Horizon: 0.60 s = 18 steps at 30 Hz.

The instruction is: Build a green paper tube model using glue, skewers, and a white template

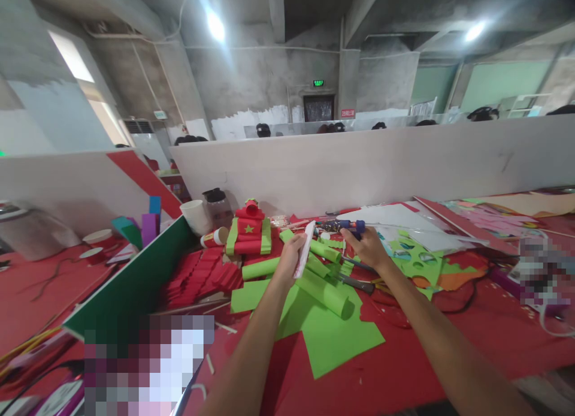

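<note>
My left hand (291, 253) is closed on a narrow white and pink piece of paper (305, 249), held upright above several green paper rolls (321, 291). My right hand (365, 244) is closed on a blue glue gun (344, 226), its body pointing left at the level of the strip's top. Under both hands lies a green paper sheet (336, 343) on the red table (449, 356). A red and green paper figure with a star (250, 231) stands just behind my left hand.
Folded red paper pieces (204, 274) lie left of the rolls. A green board (135, 284) leans at the left. White paper cup (195, 216) and dark jar (216, 205) stand at the back. Scissors (354, 280), cut green scraps (411, 254) and white sheets (404, 221) lie right. A white partition (381, 164) closes the far side; heads show beyond it.
</note>
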### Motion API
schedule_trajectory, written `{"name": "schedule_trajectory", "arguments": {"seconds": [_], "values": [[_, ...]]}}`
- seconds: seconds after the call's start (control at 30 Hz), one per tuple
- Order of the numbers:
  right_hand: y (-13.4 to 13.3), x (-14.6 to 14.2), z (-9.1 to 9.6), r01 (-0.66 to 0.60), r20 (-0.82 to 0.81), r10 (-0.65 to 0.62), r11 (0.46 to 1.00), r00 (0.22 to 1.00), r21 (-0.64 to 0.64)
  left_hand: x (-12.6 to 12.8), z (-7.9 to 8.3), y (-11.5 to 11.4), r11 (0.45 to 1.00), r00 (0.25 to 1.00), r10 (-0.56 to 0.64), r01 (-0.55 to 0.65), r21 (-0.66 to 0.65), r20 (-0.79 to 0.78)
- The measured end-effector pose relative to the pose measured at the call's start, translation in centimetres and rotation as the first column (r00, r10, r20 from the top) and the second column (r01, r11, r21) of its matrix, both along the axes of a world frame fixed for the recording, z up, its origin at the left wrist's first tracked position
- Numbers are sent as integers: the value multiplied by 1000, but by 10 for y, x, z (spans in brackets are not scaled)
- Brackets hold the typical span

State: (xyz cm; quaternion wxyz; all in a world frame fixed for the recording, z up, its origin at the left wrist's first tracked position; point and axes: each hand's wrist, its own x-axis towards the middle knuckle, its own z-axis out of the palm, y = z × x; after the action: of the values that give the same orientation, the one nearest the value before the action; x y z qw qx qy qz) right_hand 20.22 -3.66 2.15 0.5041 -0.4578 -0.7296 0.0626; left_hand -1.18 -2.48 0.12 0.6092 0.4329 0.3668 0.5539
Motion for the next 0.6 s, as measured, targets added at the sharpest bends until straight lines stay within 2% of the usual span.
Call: {"name": "schedule_trajectory", "arguments": {"seconds": [0.17,0.3,0.43,0.53,0.6], "values": [[0,1,1,43,-38,-44,999,998,-14,1,1,-2,1000,999,-25,25,10,-22],[1,5,2,52,-96,-61,994,994,-97,0,1,-3,1000,999,-28,28,4,-27],[3,10,1,-70,-144,41,977,989,-202,-1,0,-1,1000,999,-5,5,10,-52],[4,11,0,-228,-245,155,923,957,-308,-1,-1,-1,1000,996,-3,3,2,-86],[5,11,0,-288,-340,165,890,926,-354,-1,0,-1,1000,996,1,-1,-2,-92]]}}
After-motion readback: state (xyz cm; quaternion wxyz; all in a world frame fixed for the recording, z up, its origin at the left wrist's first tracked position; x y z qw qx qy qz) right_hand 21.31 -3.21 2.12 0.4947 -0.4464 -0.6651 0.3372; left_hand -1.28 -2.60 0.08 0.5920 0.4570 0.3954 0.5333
